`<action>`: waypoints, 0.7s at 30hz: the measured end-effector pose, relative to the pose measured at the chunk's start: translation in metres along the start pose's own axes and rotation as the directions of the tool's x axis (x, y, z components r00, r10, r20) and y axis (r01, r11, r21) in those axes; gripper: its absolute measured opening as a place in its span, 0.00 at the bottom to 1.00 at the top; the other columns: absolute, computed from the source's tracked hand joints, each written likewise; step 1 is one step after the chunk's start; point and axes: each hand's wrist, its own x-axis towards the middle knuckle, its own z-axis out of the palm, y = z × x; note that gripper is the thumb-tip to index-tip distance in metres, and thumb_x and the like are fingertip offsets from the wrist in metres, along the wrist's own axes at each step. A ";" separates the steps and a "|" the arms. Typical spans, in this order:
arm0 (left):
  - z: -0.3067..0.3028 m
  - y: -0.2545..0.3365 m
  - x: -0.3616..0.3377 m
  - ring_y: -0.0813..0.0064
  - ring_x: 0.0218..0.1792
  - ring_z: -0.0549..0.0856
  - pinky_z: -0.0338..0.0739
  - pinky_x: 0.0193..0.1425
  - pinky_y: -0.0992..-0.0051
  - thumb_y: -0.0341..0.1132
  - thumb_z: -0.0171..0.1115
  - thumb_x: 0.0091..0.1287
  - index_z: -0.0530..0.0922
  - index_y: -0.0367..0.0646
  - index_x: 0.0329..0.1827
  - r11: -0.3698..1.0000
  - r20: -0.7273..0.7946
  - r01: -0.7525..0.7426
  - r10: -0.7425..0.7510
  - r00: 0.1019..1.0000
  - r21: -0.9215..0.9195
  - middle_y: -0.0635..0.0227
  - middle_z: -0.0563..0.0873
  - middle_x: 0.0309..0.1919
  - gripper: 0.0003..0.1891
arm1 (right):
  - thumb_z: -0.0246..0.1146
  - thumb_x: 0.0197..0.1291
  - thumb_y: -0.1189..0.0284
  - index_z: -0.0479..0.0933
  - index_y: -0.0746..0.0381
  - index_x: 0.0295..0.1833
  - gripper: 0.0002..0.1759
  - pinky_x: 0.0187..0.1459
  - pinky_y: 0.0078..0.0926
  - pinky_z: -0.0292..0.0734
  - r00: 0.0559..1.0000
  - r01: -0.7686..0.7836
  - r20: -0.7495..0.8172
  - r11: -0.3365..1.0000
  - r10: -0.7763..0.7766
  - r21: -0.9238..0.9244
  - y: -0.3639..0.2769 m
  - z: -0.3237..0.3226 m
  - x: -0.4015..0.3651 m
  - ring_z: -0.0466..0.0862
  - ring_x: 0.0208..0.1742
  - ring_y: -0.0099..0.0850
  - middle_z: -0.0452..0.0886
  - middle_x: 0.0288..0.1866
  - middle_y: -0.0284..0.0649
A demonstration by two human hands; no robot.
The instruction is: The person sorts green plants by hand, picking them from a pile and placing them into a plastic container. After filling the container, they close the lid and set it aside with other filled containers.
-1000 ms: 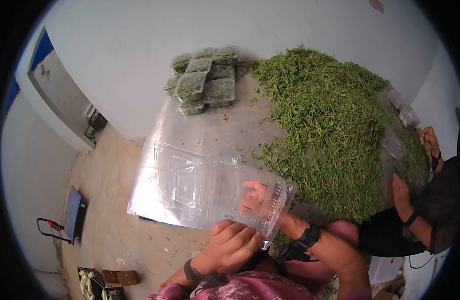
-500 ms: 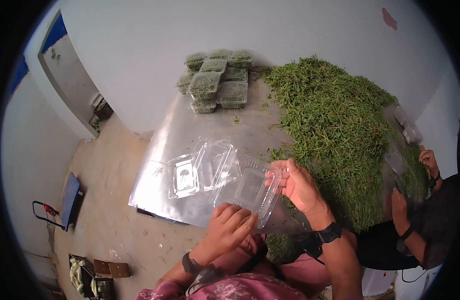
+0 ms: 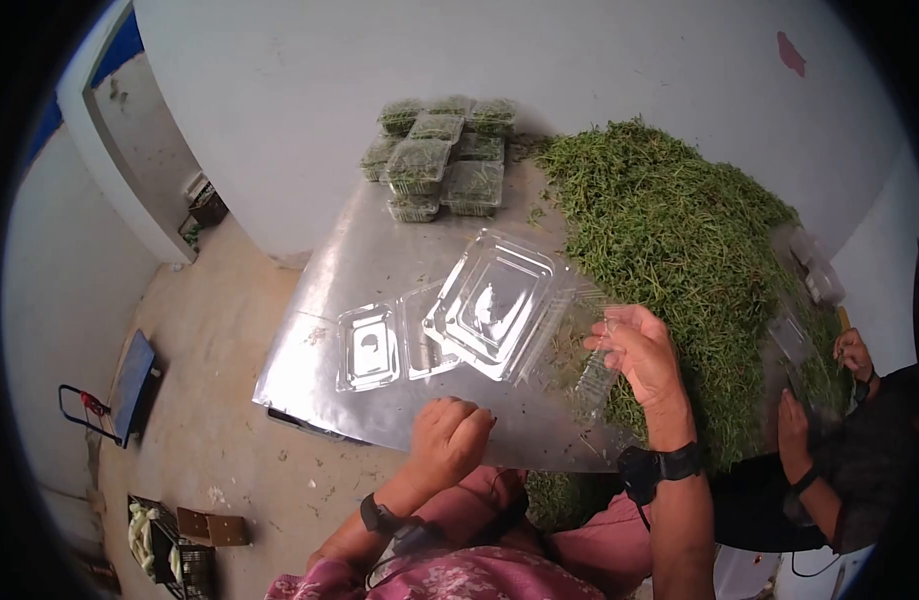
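My right hand pinches the edge of an open clear plastic clamshell container, tilted above the metal table. One half of it extends left and catches the light; the other half lies nearest the fingers. My left hand is curled closed at the table's front edge, apart from the container, with nothing visible in it. Another open clamshell container rests on the table to the left, partly covered by the held one. Right of my right hand spreads a large heap of green leafy stems.
Filled clamshell boxes are stacked at the back of the metal table. A co-worker's hands are at the heap's right side, near more clear containers. On the floor at left stand a blue trolley and a crate.
My left hand has let go of the clamshell container and drawn slightly down. My right hand has moved right with it, and its far half has swung up and tilted. The view has shifted slightly.
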 end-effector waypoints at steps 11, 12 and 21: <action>0.010 -0.068 0.009 0.41 0.63 0.71 0.69 0.66 0.56 0.26 0.64 0.56 0.66 0.38 0.68 0.909 0.050 0.415 -0.417 0.908 0.043 0.43 0.74 0.59 0.34 | 0.61 0.64 0.70 0.68 0.68 0.58 0.20 0.29 0.21 0.74 0.985 -0.066 0.153 0.990 0.085 -0.124 -0.003 0.000 -0.001 0.86 0.41 0.34 0.80 0.44 0.47; 0.009 -0.071 0.007 0.42 0.63 0.71 0.70 0.66 0.56 0.26 0.64 0.55 0.66 0.38 0.68 0.916 0.065 0.401 -0.400 0.914 -0.009 0.43 0.74 0.59 0.34 | 0.61 0.65 0.69 0.68 0.68 0.59 0.21 0.30 0.21 0.74 0.977 -0.073 0.189 0.985 0.103 -0.158 -0.001 0.004 -0.003 0.86 0.41 0.34 0.80 0.45 0.47; -0.020 -0.014 0.000 0.43 0.65 0.70 0.67 0.69 0.57 0.34 0.75 0.52 0.60 0.39 0.73 0.876 0.444 0.418 -0.283 0.850 -0.241 0.47 0.68 0.66 0.45 | 0.61 0.64 0.73 0.64 0.70 0.65 0.26 0.26 0.21 0.74 0.978 -0.117 0.119 0.923 0.172 -0.366 0.015 0.027 -0.006 0.87 0.37 0.32 0.81 0.42 0.48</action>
